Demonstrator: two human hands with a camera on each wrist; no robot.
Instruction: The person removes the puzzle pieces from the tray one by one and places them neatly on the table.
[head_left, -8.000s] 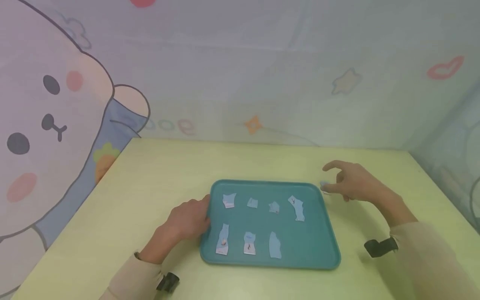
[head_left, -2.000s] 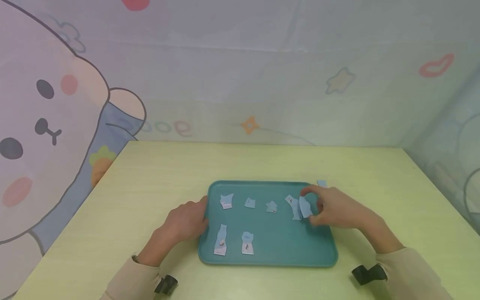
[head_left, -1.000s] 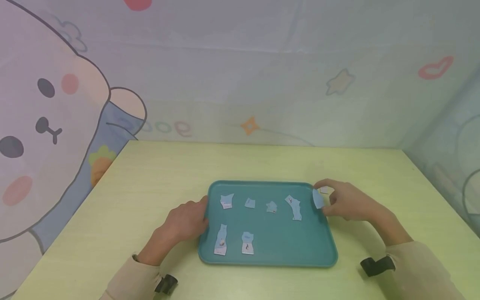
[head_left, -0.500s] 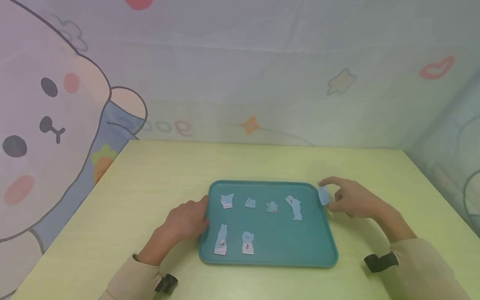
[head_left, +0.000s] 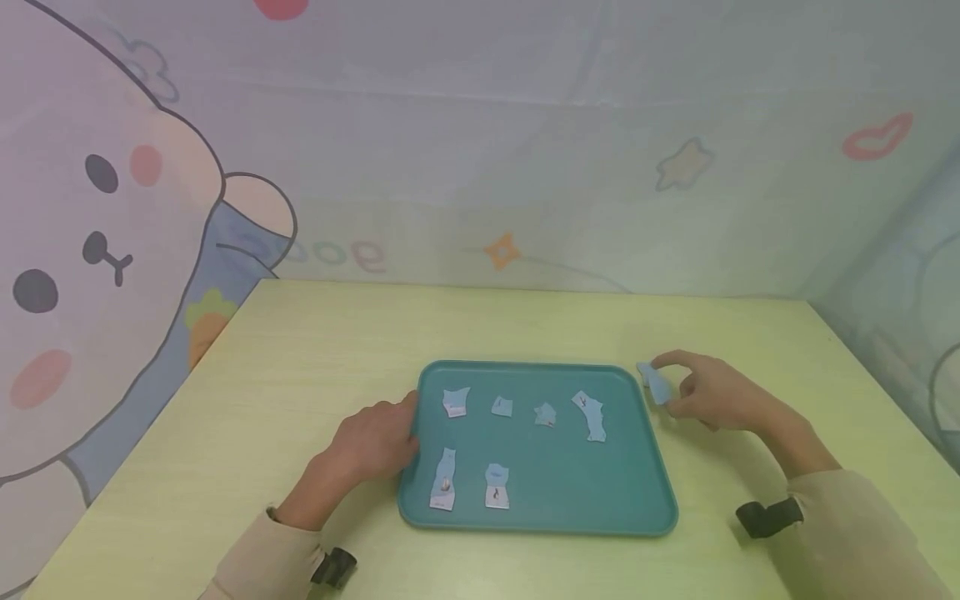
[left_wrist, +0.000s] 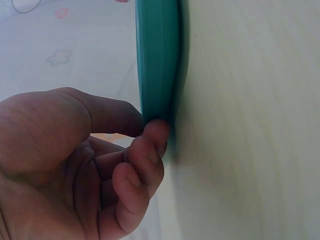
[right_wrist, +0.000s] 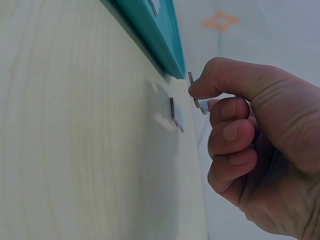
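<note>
My left hand (head_left: pixel 375 437) grips the left edge of a teal tray (head_left: pixel 585 500). In the left wrist view, thumb and fingertips pinch the tray's rim (left_wrist: pixel 159 60). Just outside the tray's far right corner, my right hand (head_left: pixel 716 392) pinches a light blue jigsaw piece (head_left: pixel 659 388) between thumb and forefinger. In the right wrist view the held jigsaw piece (right_wrist: pixel 203 106) is raised off the table, mostly hidden by fingers. Another jigsaw piece (right_wrist: pixel 177 115) lies on the table beneath it. Several flat, irregular jigsaw pieces lie apart in the tray, among them one with a sailboat (head_left: pixel 443 482).
A pale yellow table (head_left: pixel 337 333) spreads around the tray. Behind it hangs a printed cloth (head_left: pixel 480 167) with a cartoon bear (head_left: pixel 97 250) at the left. Black wrist straps (head_left: pixel 768 518) sit at both sleeves.
The light blue piece from the tray's lower middle was picked up and held beside the upper right piece. It has since moved right, past the tray's far corner. The left hand stayed put.
</note>
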